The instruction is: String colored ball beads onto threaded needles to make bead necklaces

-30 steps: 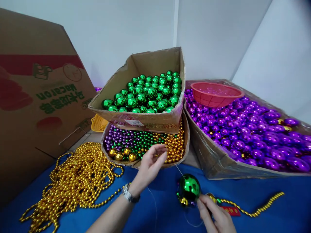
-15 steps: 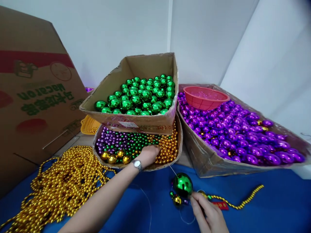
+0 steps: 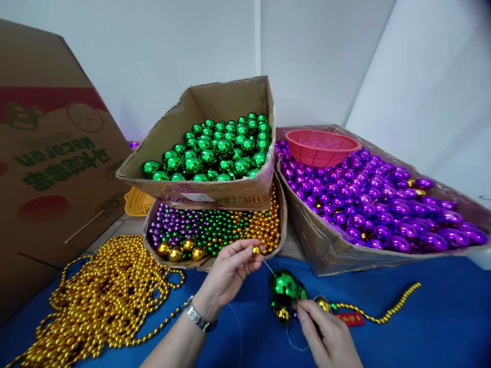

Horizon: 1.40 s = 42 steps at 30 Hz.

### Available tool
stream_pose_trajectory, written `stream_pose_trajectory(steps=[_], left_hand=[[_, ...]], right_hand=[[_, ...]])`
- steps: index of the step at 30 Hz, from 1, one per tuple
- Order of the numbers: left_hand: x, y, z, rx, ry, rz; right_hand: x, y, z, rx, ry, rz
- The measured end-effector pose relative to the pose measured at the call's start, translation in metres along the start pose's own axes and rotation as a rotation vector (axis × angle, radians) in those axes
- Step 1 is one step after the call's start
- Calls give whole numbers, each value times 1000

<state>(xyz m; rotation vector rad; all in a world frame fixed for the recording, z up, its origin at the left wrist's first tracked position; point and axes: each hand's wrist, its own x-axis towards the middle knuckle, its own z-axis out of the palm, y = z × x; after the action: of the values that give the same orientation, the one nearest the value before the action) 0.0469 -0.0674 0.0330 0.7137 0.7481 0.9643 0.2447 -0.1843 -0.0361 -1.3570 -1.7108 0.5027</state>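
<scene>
Between thumb and forefinger my left hand (image 3: 236, 268), wearing a watch, pinches a small gold bead (image 3: 255, 250) at the upper tip of a thin needle (image 3: 268, 266). My right hand (image 3: 328, 327) is closed in a pinch at the lower right of a large green ball (image 3: 283, 287), in line with the needle; the pinched end is hidden. Smaller gold and green beads hang about the ball, among them a gold ball (image 3: 282, 314). A clear thread (image 3: 293, 343) loops below it. By the right fingers lie a red tag (image 3: 351, 319) and a gold bead string (image 3: 383, 318).
Beyond my left hand is a low box (image 3: 215, 263) of small purple, green and gold beads. A carton (image 3: 238, 193) of green balls overhangs it. Right, a box (image 3: 318, 250) holds purple balls and a red basket (image 3: 324, 148). Gold bead strands (image 3: 111, 296) pile up left, near a large carton (image 3: 49, 204).
My left hand has come out of the small-bead box toward me, bringing a gold bead to the needle tip. My right hand stays by the green ball.
</scene>
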Motion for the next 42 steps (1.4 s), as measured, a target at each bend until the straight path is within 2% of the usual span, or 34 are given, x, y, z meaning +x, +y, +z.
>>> stream_pose_trajectory(steps=[11,16,18,22,25,27,32,38,42], left_hand=[[-4,-2,-4,49,-62,38],[-7,4,-2,334,-63,140],[-9,5,1,440,-85,164],[-14,-1,6,488,-150,128],[-17,-6,7,531,-158,137],[-19,-8,6,557,-152,152],[-22,-5,5,661,-143,206],[-31,9,5,885,-166,317],[-40,20,10,971,-171,416]], right_hand=[[-2,8,-5,-42,-37,-40],[-2,19,-8,-226,31,-214],[-1,21,-8,-278,31,-239],[1,14,-4,-135,-22,-115],[0,7,0,1,-76,20],[-1,6,2,36,-88,49],[-2,2,10,72,-108,60],[1,4,5,-16,-295,-15],[6,9,-4,-134,-219,-89]])
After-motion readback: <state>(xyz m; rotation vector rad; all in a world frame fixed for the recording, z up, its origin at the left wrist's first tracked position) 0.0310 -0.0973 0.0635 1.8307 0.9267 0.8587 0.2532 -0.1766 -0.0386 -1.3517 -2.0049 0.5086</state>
